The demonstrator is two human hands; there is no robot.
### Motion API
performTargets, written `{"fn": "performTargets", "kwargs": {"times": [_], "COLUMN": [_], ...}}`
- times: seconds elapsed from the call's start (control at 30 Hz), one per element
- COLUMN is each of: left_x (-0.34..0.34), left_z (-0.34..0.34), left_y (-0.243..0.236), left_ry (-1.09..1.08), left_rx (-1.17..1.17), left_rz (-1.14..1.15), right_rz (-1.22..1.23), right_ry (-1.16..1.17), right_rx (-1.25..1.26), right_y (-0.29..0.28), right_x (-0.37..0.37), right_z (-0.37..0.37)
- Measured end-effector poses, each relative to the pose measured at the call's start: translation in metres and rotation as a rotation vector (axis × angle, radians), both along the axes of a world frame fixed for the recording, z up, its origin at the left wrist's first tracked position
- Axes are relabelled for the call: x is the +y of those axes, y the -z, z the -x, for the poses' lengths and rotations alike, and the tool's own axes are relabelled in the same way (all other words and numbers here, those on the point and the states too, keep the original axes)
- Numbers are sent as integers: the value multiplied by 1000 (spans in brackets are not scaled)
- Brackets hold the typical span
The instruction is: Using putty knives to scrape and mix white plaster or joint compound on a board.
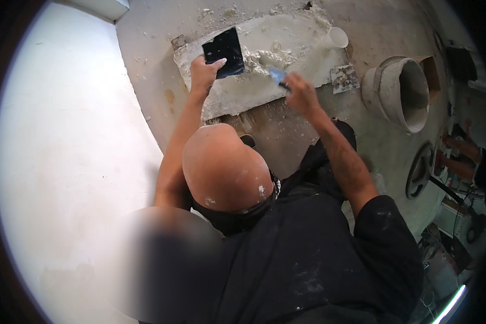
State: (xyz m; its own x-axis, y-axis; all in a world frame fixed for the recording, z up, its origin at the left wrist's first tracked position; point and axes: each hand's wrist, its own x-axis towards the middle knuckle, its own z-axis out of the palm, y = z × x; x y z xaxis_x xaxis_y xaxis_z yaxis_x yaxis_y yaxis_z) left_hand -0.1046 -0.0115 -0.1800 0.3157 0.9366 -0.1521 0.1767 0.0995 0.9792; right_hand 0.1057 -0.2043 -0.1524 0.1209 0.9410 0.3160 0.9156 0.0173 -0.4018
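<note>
My left hand (202, 75) grips the lower edge of a flat black rectangular plate (224, 49), its thumb lying on the plate's face. White flecks dot the plate. My right hand (302, 93) is closed round the dark handle of a small scraper with a bluish blade (276, 75), slightly blurred. That blade points at a lumpy heap of wet white plaster (272, 58). Under the heap lies a plaster-coated board (221, 100) on the floor. A white cup (337, 38) rests at the board's right end, beside a small plaster-smeared square plate (344, 79).
A plaster-crusted bucket (382, 89) lies tipped at the right, with a cardboard box (431, 79) behind it. A white wall (70, 135) fills the left. Farther right are a black round base with a pole (419, 170) and another person's legs (463, 155).
</note>
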Motion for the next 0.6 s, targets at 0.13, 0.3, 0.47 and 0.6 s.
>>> {"fn": "performTargets", "kwargs": {"times": [0.13,0.3,0.47,0.6], "left_x": [-10,-25,-53,-74], "left_z": [8,33,52,58], "left_y": [4,3,17,35], "left_ry": [-133,-352,-459,-455], "left_rx": [-222,-280,-83,74], "left_rz": [-14,38,-18,-2], "right_rz": [42,47,-24,-59], "right_ry": [-248,-220,-86,26], "right_rx": [-152,-188,-142,-39], "right_y": [33,71,85,71], "right_x": [-19,8,49,71], "right_z": [39,68,85,80]}}
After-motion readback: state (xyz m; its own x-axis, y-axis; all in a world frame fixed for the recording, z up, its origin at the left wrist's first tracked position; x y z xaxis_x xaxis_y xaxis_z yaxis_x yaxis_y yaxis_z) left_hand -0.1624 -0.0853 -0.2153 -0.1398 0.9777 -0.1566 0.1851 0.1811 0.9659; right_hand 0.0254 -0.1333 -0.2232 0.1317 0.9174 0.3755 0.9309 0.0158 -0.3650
